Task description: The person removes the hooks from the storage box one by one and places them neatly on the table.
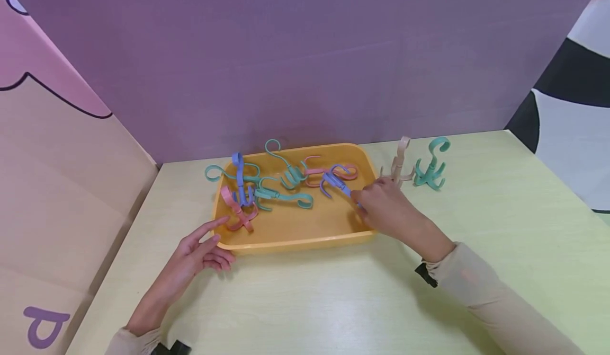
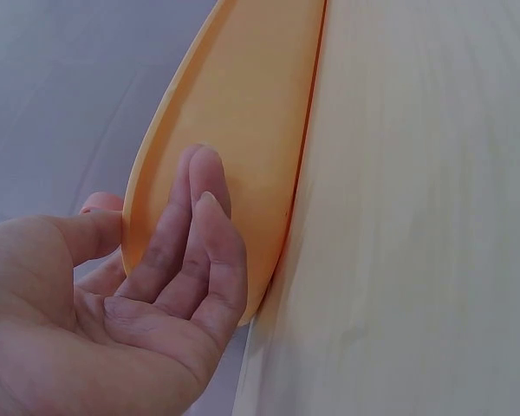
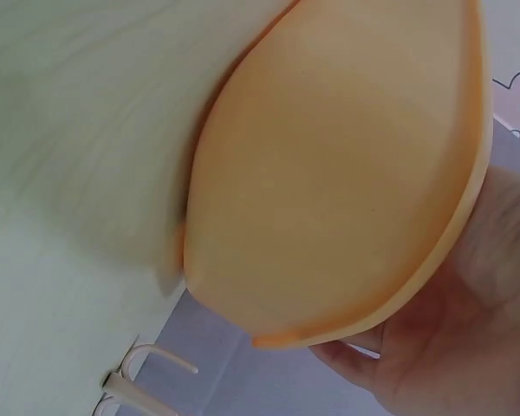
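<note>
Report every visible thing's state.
Orange tray: upright, loaded
Right blue pronged hook: in right hand
Left blue pronged hook: in tray
Two pink pronged hooks: in tray
Three green pronged hooks: in tray
Beige pronged hook: upright outside
Outer green pronged hook: upright outside
Left hand: empty

One purple letter (image 1: 46, 314), a sideways p or d, stands on the pale panel (image 1: 52, 196) at left.

head: above, forward-down, farther | left, right wrist: close on tray wall (image 2: 251, 104) | shared: wall
</note>
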`<action>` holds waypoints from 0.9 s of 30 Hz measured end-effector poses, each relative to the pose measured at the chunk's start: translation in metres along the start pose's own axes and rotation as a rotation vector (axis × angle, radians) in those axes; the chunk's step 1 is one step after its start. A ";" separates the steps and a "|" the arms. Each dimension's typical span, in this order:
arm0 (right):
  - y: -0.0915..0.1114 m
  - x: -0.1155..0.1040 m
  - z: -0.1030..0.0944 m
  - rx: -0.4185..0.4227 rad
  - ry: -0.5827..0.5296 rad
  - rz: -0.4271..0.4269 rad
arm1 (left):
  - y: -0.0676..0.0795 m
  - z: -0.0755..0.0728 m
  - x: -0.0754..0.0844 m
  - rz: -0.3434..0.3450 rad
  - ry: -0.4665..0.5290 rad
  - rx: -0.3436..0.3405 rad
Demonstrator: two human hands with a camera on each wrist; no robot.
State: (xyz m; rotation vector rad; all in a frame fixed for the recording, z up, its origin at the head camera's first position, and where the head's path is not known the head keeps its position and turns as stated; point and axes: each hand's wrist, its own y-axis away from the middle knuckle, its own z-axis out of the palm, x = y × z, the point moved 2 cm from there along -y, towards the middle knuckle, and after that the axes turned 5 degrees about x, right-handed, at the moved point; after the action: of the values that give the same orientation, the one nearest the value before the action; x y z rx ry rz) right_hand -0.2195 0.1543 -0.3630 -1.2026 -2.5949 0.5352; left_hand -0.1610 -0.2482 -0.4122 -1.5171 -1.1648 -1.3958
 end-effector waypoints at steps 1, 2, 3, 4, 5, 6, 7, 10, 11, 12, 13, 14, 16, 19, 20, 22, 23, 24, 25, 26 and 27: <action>0.000 0.000 0.001 -0.004 -0.001 0.004 | 0.000 0.000 0.000 0.000 -0.001 0.000; 0.000 0.000 0.001 -0.011 -0.007 0.009 | 0.000 0.000 0.000 0.000 -0.002 0.001; 0.000 0.000 0.002 -0.017 -0.012 0.014 | 0.000 0.000 0.000 0.000 -0.002 0.001; 0.000 0.000 0.002 -0.023 -0.019 0.018 | 0.000 0.000 0.000 0.000 -0.003 0.001; 0.000 0.000 0.002 -0.030 -0.025 0.024 | 0.000 0.000 0.000 0.000 -0.004 0.002; 0.000 0.000 0.003 -0.034 -0.028 0.026 | 0.000 0.000 0.000 0.000 -0.004 0.002; 0.000 0.001 0.003 -0.040 -0.033 0.029 | 0.000 0.000 0.000 0.000 -0.004 0.002; 0.000 0.001 0.003 -0.059 -0.037 0.041 | 0.000 0.000 0.000 -0.001 -0.005 0.001; 0.000 0.002 0.003 -0.066 -0.038 0.045 | 0.000 0.000 0.000 -0.001 -0.005 0.001; 0.000 0.002 0.003 -0.072 -0.039 0.048 | 0.000 0.000 0.000 -0.001 -0.005 0.001; 0.000 0.002 0.004 -0.078 -0.041 0.052 | 0.000 0.000 0.000 -0.001 -0.005 0.001; 0.000 0.002 0.004 -0.081 -0.043 0.055 | 0.000 0.000 0.000 -0.001 -0.004 0.001; 0.000 0.002 0.004 -0.083 -0.048 0.058 | 0.000 0.000 0.000 0.001 -0.004 0.000; 0.001 0.002 0.004 -0.077 -0.061 0.060 | 0.000 0.000 0.000 0.007 -0.004 -0.003; 0.001 0.002 0.003 -0.075 -0.067 0.060 | 0.000 0.000 0.000 0.009 -0.005 -0.005; 0.001 0.002 0.003 -0.073 -0.080 0.063 | 0.000 0.000 0.000 0.012 -0.006 -0.006; 0.001 0.002 0.003 -0.072 -0.088 0.063 | 0.000 0.000 0.000 0.013 -0.006 -0.006; 0.001 0.002 0.003 -0.072 -0.095 0.065 | 0.000 0.000 0.000 0.013 -0.006 -0.005; 0.001 0.001 0.003 -0.071 -0.099 0.063 | 0.000 0.000 -0.001 0.013 -0.006 -0.005; 0.001 0.001 0.002 -0.069 -0.099 0.060 | 0.000 0.000 -0.001 0.012 -0.005 -0.005; 0.001 0.001 0.002 -0.065 -0.094 0.053 | 0.000 0.000 -0.001 0.010 -0.005 -0.003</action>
State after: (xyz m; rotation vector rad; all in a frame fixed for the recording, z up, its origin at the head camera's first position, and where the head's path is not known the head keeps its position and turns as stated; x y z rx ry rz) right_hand -0.2202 0.1550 -0.3651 -1.3006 -2.6841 0.5336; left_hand -0.1610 -0.2481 -0.4128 -1.5280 -1.1568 -1.3885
